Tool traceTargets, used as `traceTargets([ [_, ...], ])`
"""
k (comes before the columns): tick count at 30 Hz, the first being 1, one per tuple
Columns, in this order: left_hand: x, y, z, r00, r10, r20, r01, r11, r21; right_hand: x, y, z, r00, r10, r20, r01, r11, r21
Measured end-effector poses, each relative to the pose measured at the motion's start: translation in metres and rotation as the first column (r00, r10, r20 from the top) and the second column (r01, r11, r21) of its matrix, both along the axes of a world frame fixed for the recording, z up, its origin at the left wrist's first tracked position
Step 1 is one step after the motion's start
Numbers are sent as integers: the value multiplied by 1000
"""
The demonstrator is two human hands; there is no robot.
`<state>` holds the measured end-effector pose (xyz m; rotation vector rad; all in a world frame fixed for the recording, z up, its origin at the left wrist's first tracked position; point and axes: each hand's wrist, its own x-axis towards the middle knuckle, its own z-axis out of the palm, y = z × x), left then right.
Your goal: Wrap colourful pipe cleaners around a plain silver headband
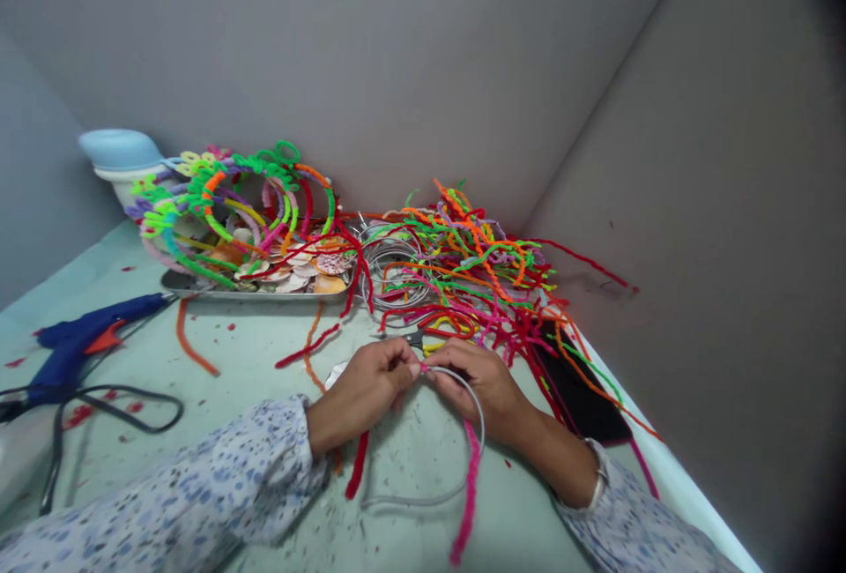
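A curved grey wire (pixel 482 432) has one end up between my hands, with its other end near the tabletop. At that upper end a small band of pink pipe cleaner is wrapped around it. My left hand (pixel 374 379) pinches the wrapped end between thumb and fingers. Close beside it, my right hand (pixel 486 386) is closed with its fingertips at the pink wrap. A long pink pipe cleaner (pixel 471 498) hangs down from beneath the right hand. A red pipe cleaner (pixel 358 467) lies below my left hand. Scissors (pixel 436 337) lie just beyond my hands, partly hidden.
Colourful pipe-cleaner hoops (pixel 225 194) sit on a metal tray (pixel 278 294) of shells, beside a blue-lidded bottle (pixel 125 154). Coiled wire (pixel 397 273) and tangled pipe cleaners (pixel 489 260) lie behind. A blue glue gun (pixel 85 344) is left; a dark phone (pixel 588 397) is right.
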<state>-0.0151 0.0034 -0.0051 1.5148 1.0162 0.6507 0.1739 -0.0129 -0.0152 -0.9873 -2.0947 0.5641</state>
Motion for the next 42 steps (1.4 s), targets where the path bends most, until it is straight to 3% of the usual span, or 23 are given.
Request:
traceTargets([
  [7,0,8,1,997,-57,50,64,986,-154,1,1,-2,1000,4,27,-4,1000,16],
  [13,0,11,1,997,-56,58,66,983,-172,2,2,-7,999,6,48,-10,998,70],
  [24,-1,15,4,991,-80,105,102,969,-227,0,-2,-1,986,-48,163,21,987,161],
  [31,-1,10,10,989,-108,96,119,987,-112,1,-1,0,989,-49,141,28,989,145],
  [42,-1,12,8,989,-87,119,106,980,-166,-2,-2,-1,996,-78,50,78,997,-1],
])
